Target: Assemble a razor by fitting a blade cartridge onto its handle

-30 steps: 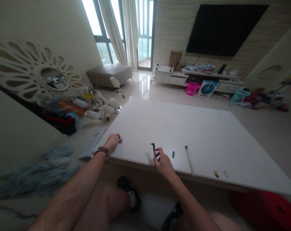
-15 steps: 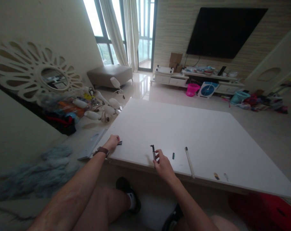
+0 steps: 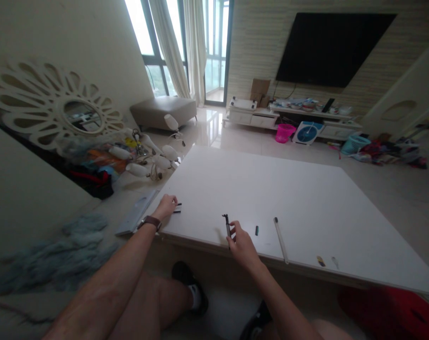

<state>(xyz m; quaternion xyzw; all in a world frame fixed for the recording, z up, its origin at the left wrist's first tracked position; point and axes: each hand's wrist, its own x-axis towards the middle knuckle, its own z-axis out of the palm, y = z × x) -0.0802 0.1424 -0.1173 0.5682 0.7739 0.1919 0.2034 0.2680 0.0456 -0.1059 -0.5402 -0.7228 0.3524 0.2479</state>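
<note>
Dark strips point(image 3: 177, 212) already lie on the white table point(image 3: 257, 184) — left hand point(image 3: 166, 207) there, hold unclear — right hand point(image 3: 241, 242) gripping an unplaced tool point(image 3: 227, 227).

Head camera close above white table point(image 3: 264, 189), facing forward and down, television point(image 3: 335, 49) far opposite.

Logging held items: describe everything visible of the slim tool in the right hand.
The slim tool is narrow, with a greyish shaft and a black top end whose small, hook-like tip juts left. It could be plastic or metal; I can't tell. It's held nearly upright near the front edge of the white table, gripped by the fingers of the right hand, which partly hide its lower length.
</note>
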